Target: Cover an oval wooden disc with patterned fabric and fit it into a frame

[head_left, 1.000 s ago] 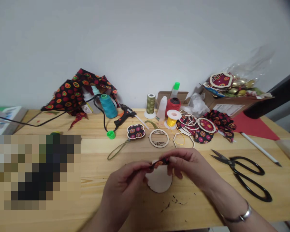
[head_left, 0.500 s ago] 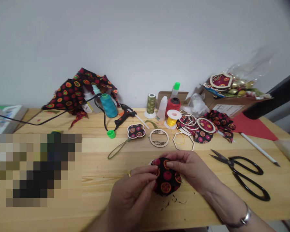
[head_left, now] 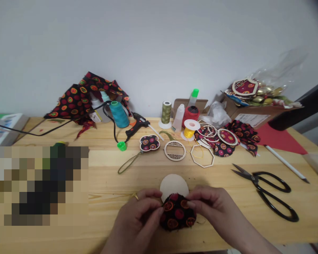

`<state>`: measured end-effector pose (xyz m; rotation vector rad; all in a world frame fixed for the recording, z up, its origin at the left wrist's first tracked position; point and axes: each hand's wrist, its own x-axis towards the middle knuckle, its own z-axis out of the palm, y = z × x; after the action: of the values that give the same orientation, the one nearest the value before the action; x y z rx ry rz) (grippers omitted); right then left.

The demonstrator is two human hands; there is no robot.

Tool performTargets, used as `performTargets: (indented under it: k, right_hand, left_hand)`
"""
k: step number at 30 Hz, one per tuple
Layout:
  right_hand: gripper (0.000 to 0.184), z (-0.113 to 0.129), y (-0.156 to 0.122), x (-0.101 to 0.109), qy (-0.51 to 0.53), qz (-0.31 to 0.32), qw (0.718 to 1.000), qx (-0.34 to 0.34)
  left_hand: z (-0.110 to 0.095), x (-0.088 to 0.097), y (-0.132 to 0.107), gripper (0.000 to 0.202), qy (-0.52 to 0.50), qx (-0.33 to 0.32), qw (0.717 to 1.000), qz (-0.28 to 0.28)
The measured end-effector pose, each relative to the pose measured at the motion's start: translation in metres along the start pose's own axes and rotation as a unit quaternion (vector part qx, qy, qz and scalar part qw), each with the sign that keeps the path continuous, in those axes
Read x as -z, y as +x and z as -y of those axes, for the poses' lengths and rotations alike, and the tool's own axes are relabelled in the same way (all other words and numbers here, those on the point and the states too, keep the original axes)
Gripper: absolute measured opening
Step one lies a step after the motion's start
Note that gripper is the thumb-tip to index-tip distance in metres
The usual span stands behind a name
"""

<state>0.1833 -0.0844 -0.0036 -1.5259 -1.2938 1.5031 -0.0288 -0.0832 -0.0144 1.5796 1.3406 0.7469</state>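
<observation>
Between my hands is a dark patterned fabric piece [head_left: 178, 214] with orange and red round prints and a frayed edge. My left hand [head_left: 141, 217] pinches its left edge between thumb and fingers. At its upper right edge, my right hand [head_left: 210, 203] grips it the same way. Just beyond the cloth, a pale round disc [head_left: 174, 184] lies on the table, its near part covered by the fabric. A fabric-covered flower-shaped piece [head_left: 149, 143] with a green cord loop and a round wooden lattice frame [head_left: 175, 151] lie farther back.
Black-handled scissors [head_left: 257, 180] lie at right, blades slightly apart, near a white pencil [head_left: 287, 164]. A glue gun [head_left: 137, 126], a teal thread cone [head_left: 119, 114], a yellow thread spool [head_left: 190, 129] and an octagonal frame [head_left: 202, 156] stand or lie behind. The left foreground is pixelated.
Both hands have drawn the fabric toward me and lowered it. The pale disc, mostly hidden behind the fabric before, now shows on the table.
</observation>
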Motion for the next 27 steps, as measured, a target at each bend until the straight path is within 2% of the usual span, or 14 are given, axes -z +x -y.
performTargets:
  k: [5,11,18,27]
  right_hand:
    - [0.012,0.004,0.015,0.000,-0.010,-0.065,0.997,-0.029]
    - [0.014,0.002,0.027,-0.002,-0.107,-0.119,0.987,-0.004]
    - [0.016,-0.004,0.033,-0.004,-0.210,-0.128,0.968,0.051]
    - [0.016,-0.005,0.037,-0.006,-0.253,-0.146,0.955,0.051]
  left_hand:
    - [-0.007,-0.001,0.013,0.018,0.070,-0.032,0.996,-0.033]
    - [-0.008,-0.003,0.025,0.021,0.130,-0.029,0.990,-0.053]
    - [-0.004,-0.005,0.030,0.021,0.159,-0.029,0.986,-0.050]
    - [-0.002,-0.008,0.031,0.021,0.189,-0.028,0.980,-0.049]
